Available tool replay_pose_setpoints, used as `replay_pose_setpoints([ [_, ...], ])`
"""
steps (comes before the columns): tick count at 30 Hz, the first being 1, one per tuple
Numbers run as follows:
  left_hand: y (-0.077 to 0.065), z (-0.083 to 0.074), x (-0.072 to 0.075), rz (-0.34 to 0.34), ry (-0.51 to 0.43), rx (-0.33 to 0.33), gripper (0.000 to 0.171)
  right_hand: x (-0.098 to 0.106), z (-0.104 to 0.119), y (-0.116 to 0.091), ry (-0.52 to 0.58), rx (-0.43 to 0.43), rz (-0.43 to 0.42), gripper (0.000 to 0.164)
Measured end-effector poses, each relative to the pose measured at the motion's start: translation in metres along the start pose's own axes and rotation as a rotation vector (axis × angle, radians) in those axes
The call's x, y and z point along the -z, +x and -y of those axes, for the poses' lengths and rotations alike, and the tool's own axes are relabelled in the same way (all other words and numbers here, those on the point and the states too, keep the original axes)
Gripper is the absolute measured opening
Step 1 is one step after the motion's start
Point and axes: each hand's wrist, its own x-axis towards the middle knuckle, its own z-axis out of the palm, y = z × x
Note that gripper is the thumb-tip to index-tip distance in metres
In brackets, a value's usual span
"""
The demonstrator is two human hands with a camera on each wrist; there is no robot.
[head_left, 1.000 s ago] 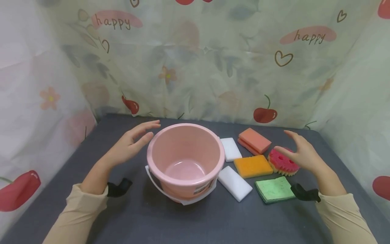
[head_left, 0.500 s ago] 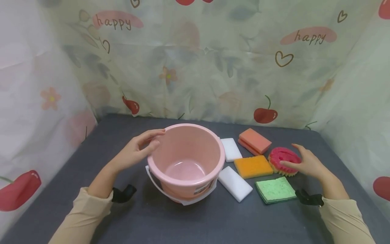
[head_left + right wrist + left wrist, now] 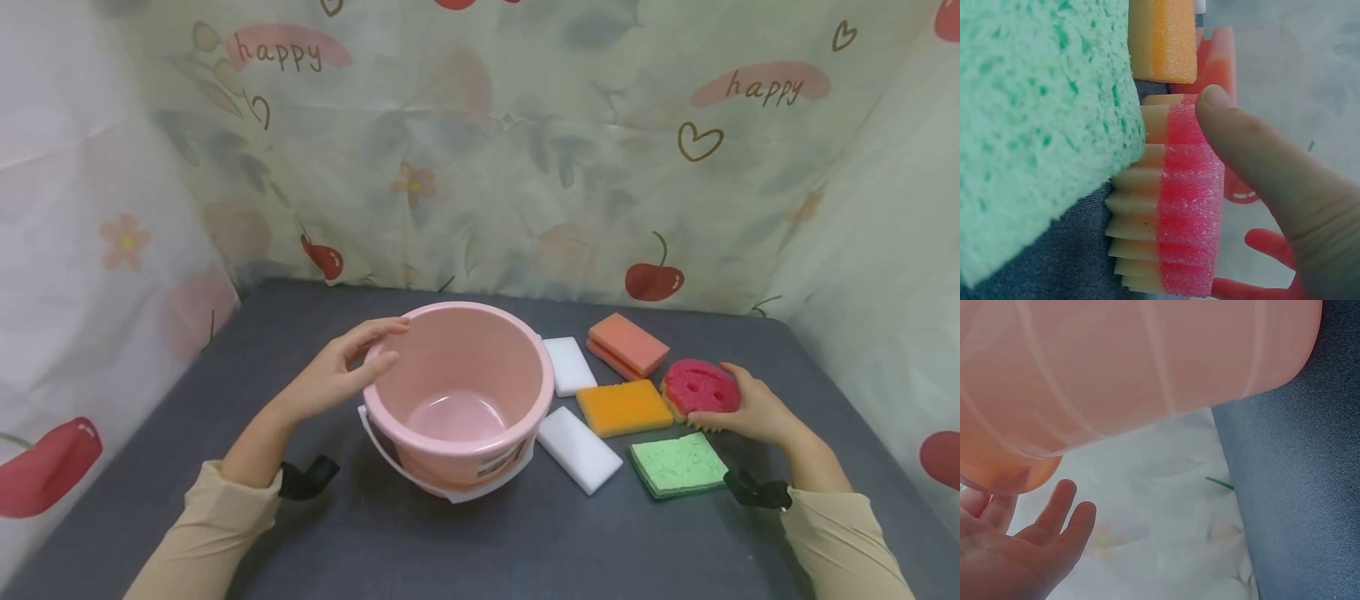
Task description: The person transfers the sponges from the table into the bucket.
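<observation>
Hands [image 3: 341, 375] [image 3: 761, 410] touch a smooth round plastic bucket [image 3: 459, 445] and ridged sponge [image 3: 697, 387].

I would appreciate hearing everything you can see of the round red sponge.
The round red sponge has a toothed, scalloped edge and looks like foam in two layers, red over pale cream; its top shows two holes and a curved slit. It lies red side up on the dark table, beside the orange sponge and beyond the green sponge. The right hand has its thumb against the near edge while its fingers reach round the far side.
</observation>
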Motion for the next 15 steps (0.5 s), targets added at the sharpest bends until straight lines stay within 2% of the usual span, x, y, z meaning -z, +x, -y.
replay_pose_setpoints([
  [15,0.0003,0.0010,0.0003,0.001,0.001,0.014,0.041,-0.0019,0.0000,-0.0002,-0.001,-0.032,-0.012,0.103],
])
